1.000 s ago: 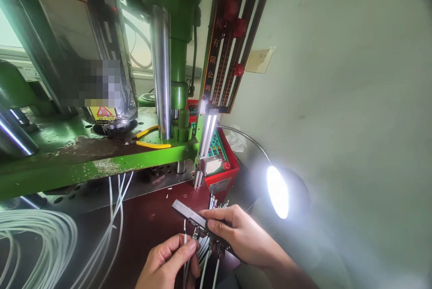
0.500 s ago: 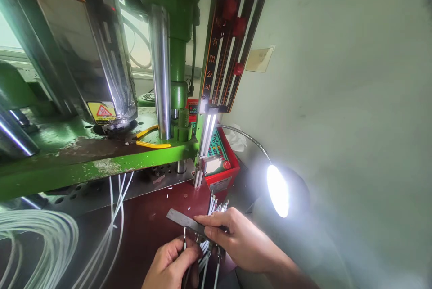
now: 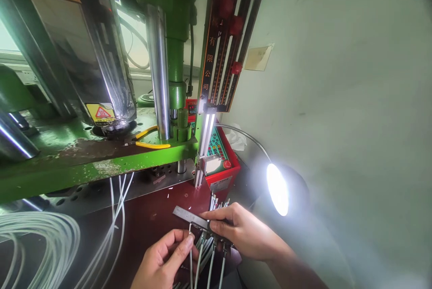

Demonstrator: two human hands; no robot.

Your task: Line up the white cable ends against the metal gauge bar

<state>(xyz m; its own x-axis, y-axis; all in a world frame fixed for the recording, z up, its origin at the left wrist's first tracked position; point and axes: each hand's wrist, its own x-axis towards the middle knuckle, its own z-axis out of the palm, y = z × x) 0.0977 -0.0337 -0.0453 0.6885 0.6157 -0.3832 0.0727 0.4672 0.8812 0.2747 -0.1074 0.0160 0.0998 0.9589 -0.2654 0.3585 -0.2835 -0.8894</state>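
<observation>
A coil of white cable [image 3: 43,223] lies at far left, in front of a green press [image 3: 135,165] whose yellow label [image 3: 100,113] warns of heat; yellow-handled pliers [image 3: 151,146] rest on its bed. At center, a person's left hand [image 3: 168,255] pinches one white cable [image 3: 191,259] between thumb and fingers, just below its tip, which stands at the lower edge of a flat metal bar [image 3: 189,216]; whether it is seated there cannot be told. The bar is held tilted above the maroon tabletop [image 3: 148,221], with three more cables [image 3: 211,264] hanging from it. The right hand [image 3: 245,235] grips the bar's right part, thumb pressed on the near face, forefinger laid along the far edge, remaining fingers hidden. A gooseneck lamp [image 3: 278,190] glares at right. Such close work likely rewards a pinch kept near the tip, the cable held straight to the edge, the bar steady and the neighboring cables undisturbed.
</observation>
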